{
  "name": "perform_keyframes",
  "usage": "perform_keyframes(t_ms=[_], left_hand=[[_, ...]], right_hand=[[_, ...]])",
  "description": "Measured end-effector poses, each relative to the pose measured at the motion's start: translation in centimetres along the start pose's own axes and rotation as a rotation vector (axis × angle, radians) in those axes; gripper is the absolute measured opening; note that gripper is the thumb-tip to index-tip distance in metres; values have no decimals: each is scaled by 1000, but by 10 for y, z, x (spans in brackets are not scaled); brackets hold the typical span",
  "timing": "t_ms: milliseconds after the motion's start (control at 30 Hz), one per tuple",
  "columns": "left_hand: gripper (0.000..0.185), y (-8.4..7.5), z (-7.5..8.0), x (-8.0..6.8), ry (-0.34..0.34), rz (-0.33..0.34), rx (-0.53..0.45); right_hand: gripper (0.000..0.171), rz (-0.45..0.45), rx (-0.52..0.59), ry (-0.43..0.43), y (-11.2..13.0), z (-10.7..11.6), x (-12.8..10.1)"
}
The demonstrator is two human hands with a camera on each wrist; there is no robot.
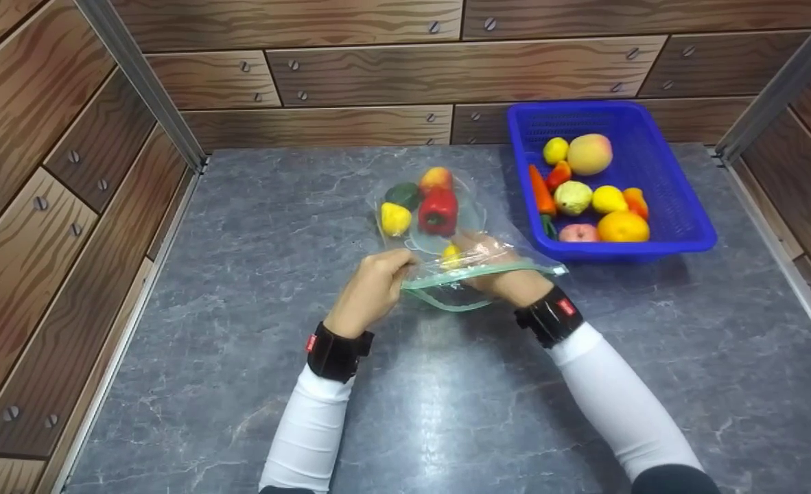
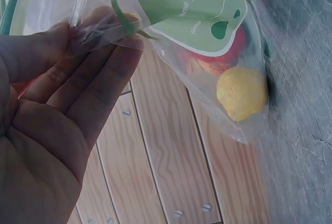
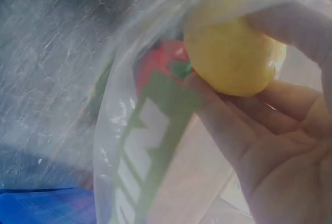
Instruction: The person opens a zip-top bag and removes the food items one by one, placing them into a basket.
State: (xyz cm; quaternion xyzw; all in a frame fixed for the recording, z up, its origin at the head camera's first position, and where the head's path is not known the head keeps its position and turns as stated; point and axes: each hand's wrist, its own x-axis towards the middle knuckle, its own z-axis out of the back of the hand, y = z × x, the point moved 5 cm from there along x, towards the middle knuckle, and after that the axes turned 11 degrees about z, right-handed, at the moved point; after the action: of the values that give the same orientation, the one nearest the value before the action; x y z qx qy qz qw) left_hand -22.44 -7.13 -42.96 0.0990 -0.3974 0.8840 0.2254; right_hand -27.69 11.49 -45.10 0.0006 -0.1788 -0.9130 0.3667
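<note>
A clear zip bag (image 1: 471, 216) with a green zip edge lies on the grey tabletop, its mouth toward me. My left hand (image 1: 371, 288) pinches the left side of that mouth between thumb and fingers. Inside the bag, my right hand (image 1: 498, 264) holds a yellow lemon-like fruit (image 3: 233, 47) between thumb and fingers. Deeper in the bag sit a red bell pepper (image 1: 438, 211), a red-and-yellow peach-like fruit (image 1: 436, 180), a dark green piece (image 1: 403, 196) and a yellow lumpy fruit (image 2: 241, 93). The plastic partly veils the right fingers in the head view.
At the back right stands a blue plastic basket (image 1: 683, 185) holding several pieces, among them a large peach (image 1: 589, 154), an orange (image 1: 623, 226), a carrot (image 1: 541, 191) and a pale green knobbly fruit (image 1: 573, 197). Wood-patterned walls (image 1: 474, 75) enclose the tabletop at the back and sides.
</note>
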Motion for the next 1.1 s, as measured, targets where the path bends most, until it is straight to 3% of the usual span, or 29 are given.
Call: perform_keyframes(t_ms=[133, 267, 367, 500, 600, 800, 1100], left_hand=[[10, 1, -1, 0, 8, 8, 5], [11, 1, -2, 0, 14, 11, 1], [11, 2, -2, 0, 16, 8, -5], [11, 2, -3, 0, 10, 3, -5], [12, 2, -2, 0, 1, -1, 2], [12, 1, -2, -1, -8, -10, 5], [13, 1, -2, -1, -2, -6, -6]], right_hand=[[42, 123, -44, -119, 7, 6, -16], [32, 241, -54, -234, 14, 12, -30], [25, 229, 1, -232, 15, 15, -38], [29, 175, 77, -219, 18, 21, -48], [34, 166, 77, -246, 22, 27, -58], [23, 183, 25, -305, 28, 38, -74], [45, 284, -9, -372, 37, 55, -91]])
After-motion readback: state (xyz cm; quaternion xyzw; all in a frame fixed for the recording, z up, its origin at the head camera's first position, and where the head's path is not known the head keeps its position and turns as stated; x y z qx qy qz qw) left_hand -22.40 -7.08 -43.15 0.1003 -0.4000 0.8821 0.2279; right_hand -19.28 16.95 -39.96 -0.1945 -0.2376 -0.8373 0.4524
